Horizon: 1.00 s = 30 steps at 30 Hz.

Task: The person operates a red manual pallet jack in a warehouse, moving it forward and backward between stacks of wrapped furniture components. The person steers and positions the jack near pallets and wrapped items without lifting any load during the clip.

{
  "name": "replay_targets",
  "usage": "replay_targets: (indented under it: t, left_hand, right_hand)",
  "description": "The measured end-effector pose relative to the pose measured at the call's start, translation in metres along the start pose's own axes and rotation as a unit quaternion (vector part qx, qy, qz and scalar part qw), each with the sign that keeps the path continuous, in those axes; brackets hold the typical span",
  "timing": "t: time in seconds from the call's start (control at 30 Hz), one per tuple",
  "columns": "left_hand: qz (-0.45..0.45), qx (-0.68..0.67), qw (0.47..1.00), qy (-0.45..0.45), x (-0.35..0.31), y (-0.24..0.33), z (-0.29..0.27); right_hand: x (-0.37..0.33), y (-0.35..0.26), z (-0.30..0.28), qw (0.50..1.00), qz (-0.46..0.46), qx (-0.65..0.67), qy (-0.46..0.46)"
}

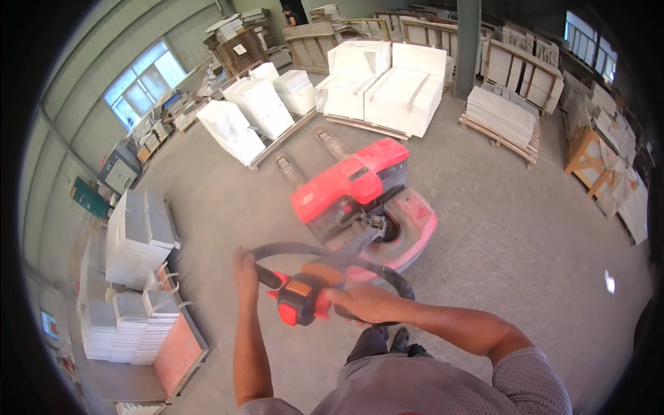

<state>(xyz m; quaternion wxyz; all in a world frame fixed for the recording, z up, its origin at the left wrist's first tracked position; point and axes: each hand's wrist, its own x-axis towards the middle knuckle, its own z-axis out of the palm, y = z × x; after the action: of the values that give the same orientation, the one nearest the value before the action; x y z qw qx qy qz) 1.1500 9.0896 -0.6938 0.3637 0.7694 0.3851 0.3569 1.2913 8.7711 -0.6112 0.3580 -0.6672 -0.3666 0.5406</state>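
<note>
A red and black powered pallet truck (353,183) stands in front of me, its two forks pointing away and to the left. Its tiller handle (301,294) reaches back toward my body, with a black looped guard, an orange panel and a red end button. Around the left end of the handle, my left hand (245,273) is closed, its fingers partly hidden. My right hand (366,302) wraps the right-hand grip, thumb close to the red control by the handle's middle. The fork tips (283,164) lie low over the floor, with no load on them.
Pallets of white slabs (408,86) stand ahead, beside a steel column (468,48). More slab stacks (142,235) line the left, near a grey cabinet (119,169). A low slab pallet (501,121) and wooden crates (598,162) are at the right. Another person (290,16) is far back.
</note>
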Motion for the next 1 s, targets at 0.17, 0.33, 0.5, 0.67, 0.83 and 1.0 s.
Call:
replay_targets:
  t: [0.17, 0.33, 0.5, 0.67, 0.83, 1.0]
  left_hand:
    - [0.072, 0.041, 0.976, -0.201, 0.028, 0.041, 0.020]
    - [0.238, 0.070, 0.934, -0.256, 0.039, 0.086, 0.083]
    - [0.257, 0.147, 0.881, -0.369, 0.052, 0.139, 0.144]
    - [0.247, 0.158, 0.885, -0.362, 0.052, 0.162, 0.194]
    - [0.246, 0.173, 0.919, -0.253, 0.028, 0.186, 0.262]
    - [0.227, 0.184, 0.938, -0.185, 0.003, 0.231, 0.325]
  right_hand:
    - [-0.002, -0.001, -0.064, 0.987, -0.052, -0.142, 0.060]
    - [-0.026, 0.029, -0.116, 0.908, -0.030, -0.317, 0.271]
    - [-0.029, 0.065, -0.182, 0.816, -0.100, -0.362, 0.439]
    - [-0.026, 0.089, -0.256, 0.807, -0.147, -0.383, 0.425]
    - [-0.034, 0.108, -0.347, 0.805, -0.160, -0.404, 0.404]
    - [-0.047, 0.135, -0.438, 0.827, -0.175, -0.418, 0.333]
